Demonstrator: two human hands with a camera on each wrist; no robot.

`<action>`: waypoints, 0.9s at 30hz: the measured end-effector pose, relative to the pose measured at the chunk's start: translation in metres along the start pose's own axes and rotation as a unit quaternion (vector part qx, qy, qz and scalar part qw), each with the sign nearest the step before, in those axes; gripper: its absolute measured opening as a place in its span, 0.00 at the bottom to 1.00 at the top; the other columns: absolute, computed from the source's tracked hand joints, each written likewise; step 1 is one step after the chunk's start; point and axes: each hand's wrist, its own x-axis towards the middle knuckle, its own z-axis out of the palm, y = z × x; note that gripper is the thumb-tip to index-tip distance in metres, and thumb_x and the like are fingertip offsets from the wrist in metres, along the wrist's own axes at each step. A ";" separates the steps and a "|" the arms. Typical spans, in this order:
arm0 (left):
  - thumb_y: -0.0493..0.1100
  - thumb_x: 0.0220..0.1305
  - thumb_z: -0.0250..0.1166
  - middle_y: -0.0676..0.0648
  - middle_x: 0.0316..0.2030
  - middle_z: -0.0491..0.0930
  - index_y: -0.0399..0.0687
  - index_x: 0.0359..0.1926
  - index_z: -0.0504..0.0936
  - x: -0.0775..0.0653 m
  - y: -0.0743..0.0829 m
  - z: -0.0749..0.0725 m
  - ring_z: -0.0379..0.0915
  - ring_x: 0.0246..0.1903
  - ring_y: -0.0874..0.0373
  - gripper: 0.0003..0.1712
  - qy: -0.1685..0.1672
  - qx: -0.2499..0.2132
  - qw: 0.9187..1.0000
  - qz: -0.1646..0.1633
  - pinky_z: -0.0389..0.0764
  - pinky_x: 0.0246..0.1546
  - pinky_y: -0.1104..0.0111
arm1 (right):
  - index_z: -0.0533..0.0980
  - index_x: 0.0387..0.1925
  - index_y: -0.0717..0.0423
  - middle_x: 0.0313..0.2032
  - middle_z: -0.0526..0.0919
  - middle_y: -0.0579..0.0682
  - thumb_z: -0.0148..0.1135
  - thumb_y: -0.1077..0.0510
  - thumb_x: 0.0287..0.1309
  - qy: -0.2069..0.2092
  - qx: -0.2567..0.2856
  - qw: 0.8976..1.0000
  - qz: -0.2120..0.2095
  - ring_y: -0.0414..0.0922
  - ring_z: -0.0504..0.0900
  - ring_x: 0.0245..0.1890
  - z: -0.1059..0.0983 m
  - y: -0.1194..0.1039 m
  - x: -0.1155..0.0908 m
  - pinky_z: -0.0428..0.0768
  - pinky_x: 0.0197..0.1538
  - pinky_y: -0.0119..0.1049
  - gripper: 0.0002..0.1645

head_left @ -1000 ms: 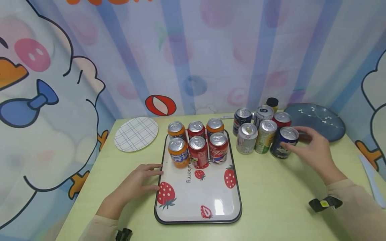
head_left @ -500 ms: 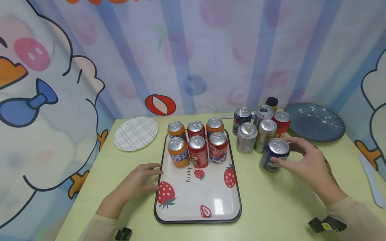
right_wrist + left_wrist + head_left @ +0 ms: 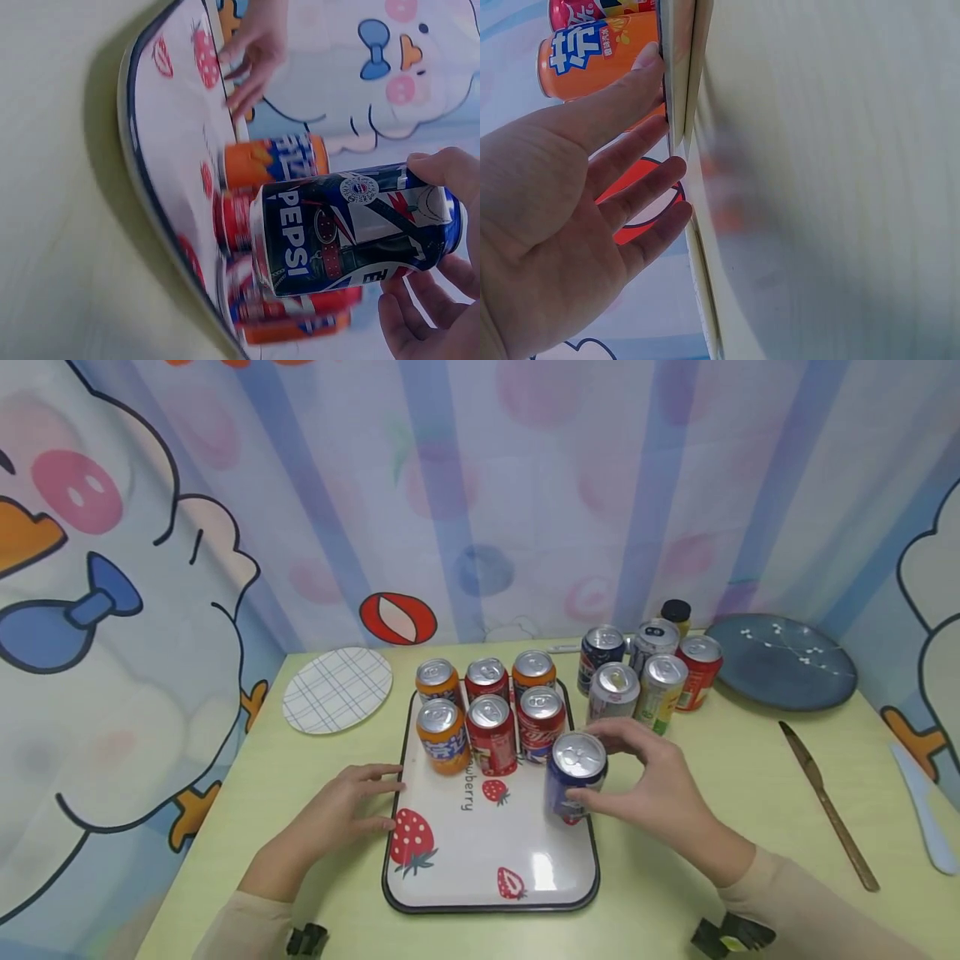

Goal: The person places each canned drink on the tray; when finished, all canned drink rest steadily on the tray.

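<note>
A dark blue Pepsi can [image 3: 352, 229] is held upright in my right hand [image 3: 660, 785], thumb on one side and fingers on the other. In the head view it overlaps the right side of the strawberry-print tray [image 3: 465, 868]. Two rows of soda cans stand at the tray's far end, among them an orange can [image 3: 444, 739], a red can [image 3: 492, 739] and a red-and-blue can [image 3: 542, 727]. My left hand [image 3: 341, 810] has its fingertips at the tray's left edge, fingers loosely extended; the left wrist view shows thumb and fingertips along the tray's rim.
Several more cans, including a silver can [image 3: 613, 693] and a yellow-green can [image 3: 662, 693], stand at the back right. Behind them are a dark plate [image 3: 780, 664] and a black-capped bottle [image 3: 677, 612]. A brown knife [image 3: 828, 806], pale blue knife [image 3: 926, 814] and checked plate [image 3: 337, 691] also lie here.
My right hand has carried the Pepsi can left from the group of cans to over the tray's right side. The brown knife now shows fully. My left hand has stayed at the tray's edge.
</note>
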 end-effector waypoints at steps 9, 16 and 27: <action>0.50 0.57 0.79 0.46 0.71 0.74 0.54 0.63 0.84 0.001 -0.001 -0.002 0.67 0.71 0.39 0.31 -0.001 0.001 1.000 0.013 0.70 0.71 0.41 | 0.80 0.56 0.44 0.53 0.84 0.38 0.89 0.52 0.37 -0.043 0.043 0.998 -0.013 0.38 0.82 0.50 0.064 -0.019 0.016 0.85 0.55 0.39 0.40; 0.50 0.57 0.79 0.46 0.71 0.73 0.55 0.63 0.84 0.001 -0.001 -0.003 0.66 0.71 0.38 0.31 -0.003 -0.001 1.000 0.009 0.69 0.71 0.40 | 0.80 0.55 0.43 0.54 0.83 0.37 0.89 0.51 0.38 -0.070 0.060 0.996 0.007 0.38 0.82 0.53 0.104 -0.030 0.028 0.86 0.57 0.48 0.38; 0.49 0.56 0.79 0.46 0.72 0.73 0.55 0.62 0.85 0.001 -0.001 -0.002 0.67 0.71 0.38 0.31 -0.001 -0.004 1.000 0.013 0.70 0.71 0.40 | 0.79 0.56 0.46 0.55 0.83 0.42 0.88 0.50 0.39 -0.084 0.035 0.996 0.010 0.39 0.83 0.52 0.142 -0.032 0.038 0.86 0.57 0.46 0.40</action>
